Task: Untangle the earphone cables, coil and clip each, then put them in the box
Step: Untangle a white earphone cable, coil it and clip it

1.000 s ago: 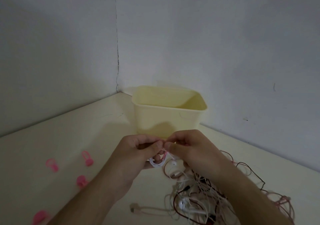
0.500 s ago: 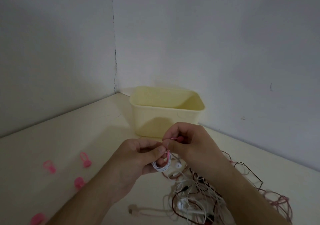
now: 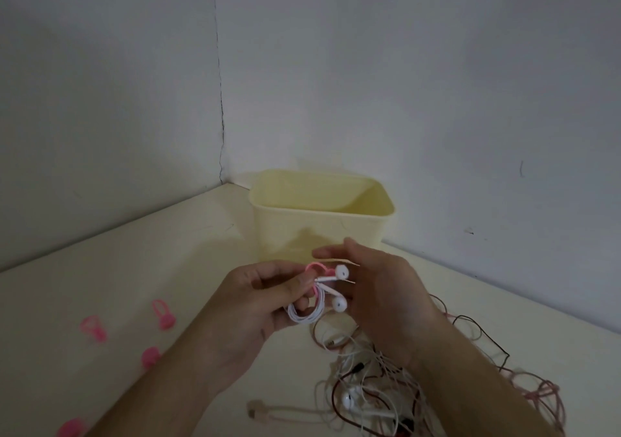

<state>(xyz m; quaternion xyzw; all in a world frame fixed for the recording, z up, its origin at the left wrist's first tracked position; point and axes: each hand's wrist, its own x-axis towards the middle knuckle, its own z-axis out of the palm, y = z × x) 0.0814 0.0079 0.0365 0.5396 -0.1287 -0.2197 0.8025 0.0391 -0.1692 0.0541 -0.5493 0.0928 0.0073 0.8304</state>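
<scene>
My left hand (image 3: 258, 297) pinches a coiled white earphone (image 3: 311, 312) with a pink clip (image 3: 316, 267) around it, just in front of the pale yellow box (image 3: 322, 223). Two white earbuds stick out to the right of the coil. My right hand (image 3: 379, 289) is beside the coil with fingers spread and straight, its fingertips near the earbuds; whether it touches them I cannot tell. A tangle of white, dark red and pink earphone cables (image 3: 376, 386) lies on the table under my right forearm.
Several loose pink clips (image 3: 94, 329) lie on the cream table (image 3: 134, 268) at the left. Grey walls meet in a corner behind the box. A pink cable loop (image 3: 544, 399) trails at the far right.
My right hand has let go of the clip and opened its fingers. The coil now sits clipped in my left hand, with the earbuds showing, and both hands have risen slightly toward the box.
</scene>
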